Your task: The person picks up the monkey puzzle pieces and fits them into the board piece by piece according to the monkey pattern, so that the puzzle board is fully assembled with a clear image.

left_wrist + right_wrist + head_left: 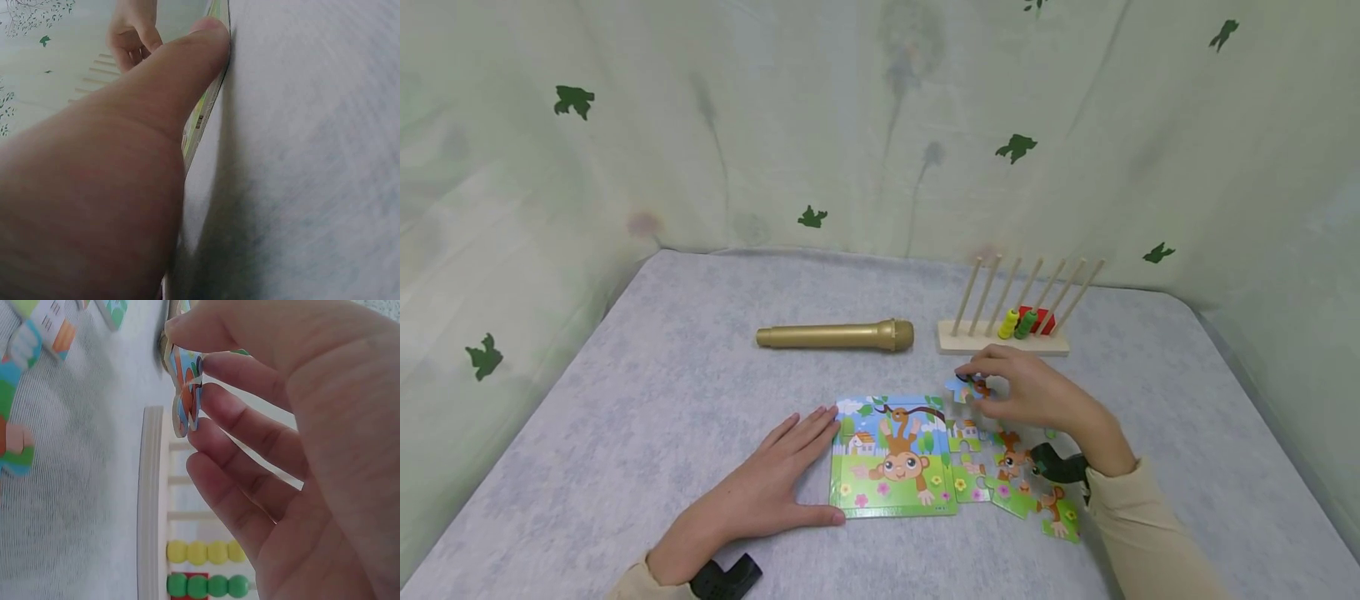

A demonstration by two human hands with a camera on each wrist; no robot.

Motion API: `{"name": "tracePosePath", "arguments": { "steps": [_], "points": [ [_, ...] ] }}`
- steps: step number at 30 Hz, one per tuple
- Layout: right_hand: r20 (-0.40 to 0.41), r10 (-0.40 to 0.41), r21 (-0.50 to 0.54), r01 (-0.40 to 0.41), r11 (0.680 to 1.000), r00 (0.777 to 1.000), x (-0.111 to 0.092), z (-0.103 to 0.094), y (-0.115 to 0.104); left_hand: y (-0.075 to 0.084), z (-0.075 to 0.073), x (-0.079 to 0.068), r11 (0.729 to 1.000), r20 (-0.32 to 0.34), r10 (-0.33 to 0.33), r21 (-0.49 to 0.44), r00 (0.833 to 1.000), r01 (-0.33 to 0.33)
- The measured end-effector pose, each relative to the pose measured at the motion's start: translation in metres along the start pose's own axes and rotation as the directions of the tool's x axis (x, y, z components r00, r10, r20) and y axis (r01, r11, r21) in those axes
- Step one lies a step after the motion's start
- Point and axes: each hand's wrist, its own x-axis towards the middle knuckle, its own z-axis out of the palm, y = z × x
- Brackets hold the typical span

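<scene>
My left hand (771, 483) lies beside the monkey picture puzzle (872, 487), its extended fingers and thumb touching the puzzle's left edge. The puzzle is flat on the table and shows a monkey hanging from a branch. My right hand (1030, 390) pinches a jigsaw piece (185, 387) between thumb and fingers, above the table to the right of the puzzle. Blue and orange-brown print shows on that piece. Below this hand lie several loose jigsaw pieces (973, 487), some joined or touching, along the puzzle's right side; the hand and wrist camera partly cover them.
Behind the right hand stands a wooden peg rack (951, 340) with upright rods, yellow beads (1008, 324), green beads (1026, 325) and a red block (1043, 322). A gold microphone (827, 337) lies behind the puzzle. A leaf-patterned curtain (850, 125) borders the grey table (685, 350).
</scene>
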Motion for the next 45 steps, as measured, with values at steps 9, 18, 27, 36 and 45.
{"name": "tracePosePath", "arguments": {
  "steps": [9, 18, 27, 36, 45],
  "points": [
    [0.014, -0.03, 0.031, 0.029, 0.999, 0.999, 0.01, 0.001, -0.012, 0.001, 0.0, 0.001, 1.0, -0.023, 0.011, 0.011, 1.0, -0.011],
    [0.023, -0.042, 0.022, 0.041, 0.999, 0.999, 0.02, 0.007, -0.022, 0.002, -0.001, 0.0, 1.0, -0.003, -0.006, 0.011, 1.0, 0.006],
    [0.022, -0.108, -0.005, 0.108, 0.994, 0.994, 0.026, 0.014, -0.026, 0.002, -0.002, 0.0, 1.0, -0.002, -0.002, 0.015, 1.0, 0.002],
    [0.034, -0.113, -0.004, 0.113, 0.994, 0.993, 0.032, 0.018, -0.035, 0.002, -0.001, 0.0, 1.0, 0.0, -0.004, 0.014, 1.0, 0.004],
    [0.01, -0.158, -0.029, 0.158, 0.987, 0.987, 0.038, 0.029, -0.039, 0.001, -0.001, 0.0, 1.0, -0.002, -0.002, 0.018, 1.0, 0.002]
  ]
}}
